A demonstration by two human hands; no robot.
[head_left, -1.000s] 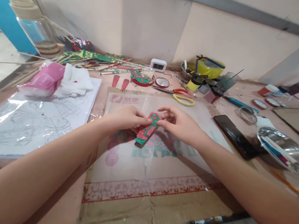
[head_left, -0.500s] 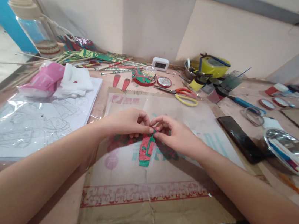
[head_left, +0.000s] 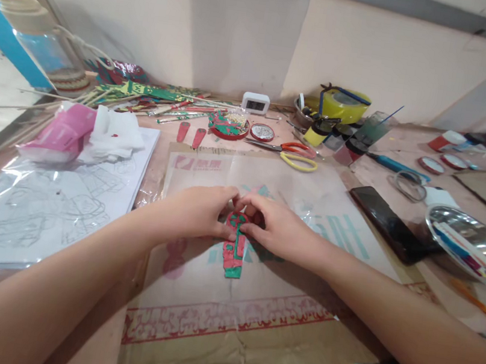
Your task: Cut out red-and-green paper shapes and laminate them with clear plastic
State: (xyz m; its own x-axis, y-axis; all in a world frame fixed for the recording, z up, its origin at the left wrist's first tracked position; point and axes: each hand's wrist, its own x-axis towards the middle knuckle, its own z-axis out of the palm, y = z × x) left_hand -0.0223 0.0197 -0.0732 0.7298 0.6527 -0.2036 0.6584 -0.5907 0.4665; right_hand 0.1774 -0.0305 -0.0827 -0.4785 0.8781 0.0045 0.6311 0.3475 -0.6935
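A small red and green painted cut-out piece (head_left: 234,246) lies on the plastic-covered cardboard sheet (head_left: 249,323) at the middle of the table. My left hand (head_left: 200,211) pinches its upper left edge. My right hand (head_left: 276,228) presses on its upper right edge, fingertips meeting the left hand's above the piece. The lower end of the piece points toward me and lies free on the sheet. Its top is partly hidden under my fingers.
A drawing under plastic (head_left: 51,208) and pink and white tissues (head_left: 81,133) lie left. Scissors (head_left: 290,152), a small clock (head_left: 255,103), paint pots (head_left: 324,130), a black phone (head_left: 389,225) and a steel tray (head_left: 475,244) stand behind and right. A large jar (head_left: 40,42) stands far left.
The piece was held up and slanted a second ago; now it lies flat and straight on the sheet, and both hands have come down closer together onto its top.
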